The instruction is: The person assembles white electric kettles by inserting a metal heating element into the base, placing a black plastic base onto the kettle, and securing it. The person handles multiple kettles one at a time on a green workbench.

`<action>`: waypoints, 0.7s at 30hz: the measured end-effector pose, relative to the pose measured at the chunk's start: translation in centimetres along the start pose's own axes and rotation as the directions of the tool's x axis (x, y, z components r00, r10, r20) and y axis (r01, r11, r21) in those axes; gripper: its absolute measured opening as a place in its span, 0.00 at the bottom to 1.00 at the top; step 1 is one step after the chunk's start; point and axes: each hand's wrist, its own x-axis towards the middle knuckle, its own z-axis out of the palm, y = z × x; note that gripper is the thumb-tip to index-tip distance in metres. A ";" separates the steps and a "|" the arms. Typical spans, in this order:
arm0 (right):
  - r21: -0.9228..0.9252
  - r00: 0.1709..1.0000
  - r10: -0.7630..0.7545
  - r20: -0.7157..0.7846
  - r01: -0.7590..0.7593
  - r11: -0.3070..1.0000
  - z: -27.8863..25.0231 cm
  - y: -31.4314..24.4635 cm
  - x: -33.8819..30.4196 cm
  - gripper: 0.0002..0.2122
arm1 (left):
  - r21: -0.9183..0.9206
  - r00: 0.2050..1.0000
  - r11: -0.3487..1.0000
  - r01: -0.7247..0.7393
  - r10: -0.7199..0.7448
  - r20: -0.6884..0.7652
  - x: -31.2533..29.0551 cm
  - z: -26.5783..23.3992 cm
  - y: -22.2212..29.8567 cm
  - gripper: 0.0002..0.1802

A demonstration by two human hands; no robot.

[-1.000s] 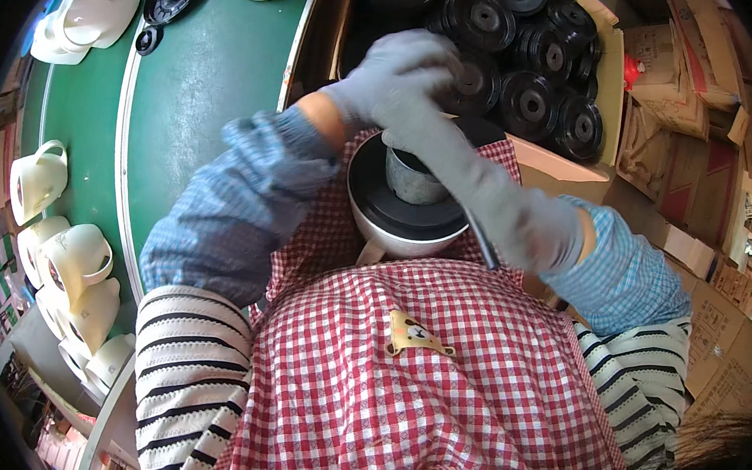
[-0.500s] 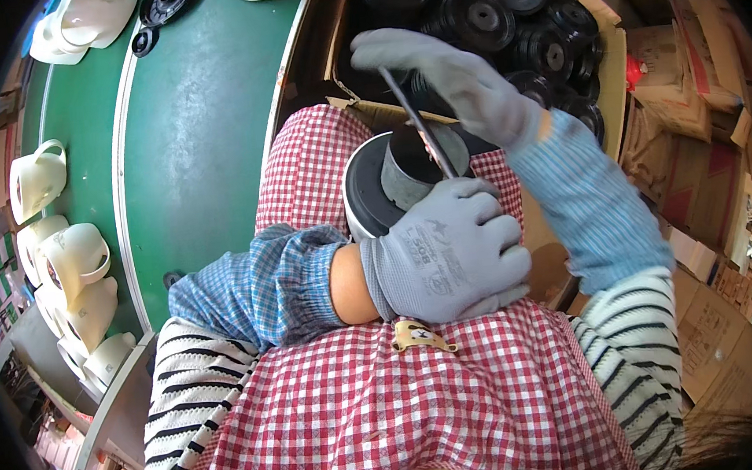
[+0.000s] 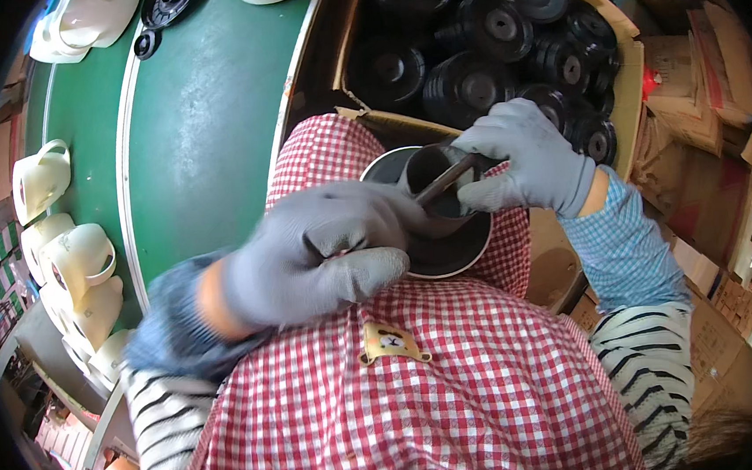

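Head view: Compared with the preceding frame, the right hand (image 3: 529,159) has changed from a flat position above the dark rod (image 3: 451,179) to its upper end. Its fingers stand above and below that end; whether they clamp it cannot be told. The left hand (image 3: 311,253) has shifted leftward, fingers curled; whether they grip the rod is likewise indeterminate. Both hands now work close together, suggesting that the rod is being adjusted. The rod slants across the grey cylindrical cup (image 3: 429,162), which stands within the white-rimmed vessel (image 3: 464,253) over the checked apron (image 3: 458,379). The left hand, motion-blurred, conceals the vessel's left side; the rod's ends are unclear
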 end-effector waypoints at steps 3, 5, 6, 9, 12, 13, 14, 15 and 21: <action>-0.050 0.981 0.040 0.187 -0.031 0.998 -1.5 -0.6 1.1 0.34 | 0.634 0.947 0.730 0.254 -0.322 -0.009 1.9 1.5 6.4 0.21; -0.055 0.875 0.116 0.471 -0.102 0.993 -2.5 -0.9 2.8 0.34 | 0.806 0.820 0.487 0.336 -0.573 0.005 3.2 2.8 6.6 0.28; -0.030 0.828 0.137 0.544 -0.144 0.989 -2.6 -0.5 3.3 0.34 | 0.841 0.724 0.408 0.356 -0.689 0.028 4.3 3.1 5.9 0.30; 0.075 0.783 0.034 0.621 -0.103 0.992 -2.7 0.5 5.0 0.39 | 0.908 0.643 0.289 0.303 -0.766 0.029 5.0 4.0 5.1 0.31; 0.230 0.729 -0.046 0.683 -0.154 0.961 -2.6 0.1 6.3 0.46 | 0.855 0.675 0.416 0.310 -0.729 0.110 4.4 2.3 3.8 0.30; 0.245 0.708 0.014 0.706 -0.262 0.934 -2.5 -0.3 5.9 0.47 | 0.796 0.716 0.516 0.317 -0.681 0.157 4.0 1.6 3.2 0.31; 0.243 0.746 0.034 0.665 -0.259 0.935 -2.1 -0.6 5.2 0.46 | 0.727 0.756 0.610 0.314 -0.624 0.197 3.4 0.9 2.3 0.31; 0.239 0.783 0.061 0.620 -0.262 0.935 -1.8 -0.8 4.7 0.46 | 0.651 0.797 0.699 0.296 -0.557 0.236 3.0 0.4 1.6 0.32; 0.317 0.811 0.181 0.557 -0.409 0.855 -2.5 -3.7 0.9 0.50 | 0.878 0.751 0.461 -0.129 -0.533 0.390 4.8 -3.8 -0.5 0.38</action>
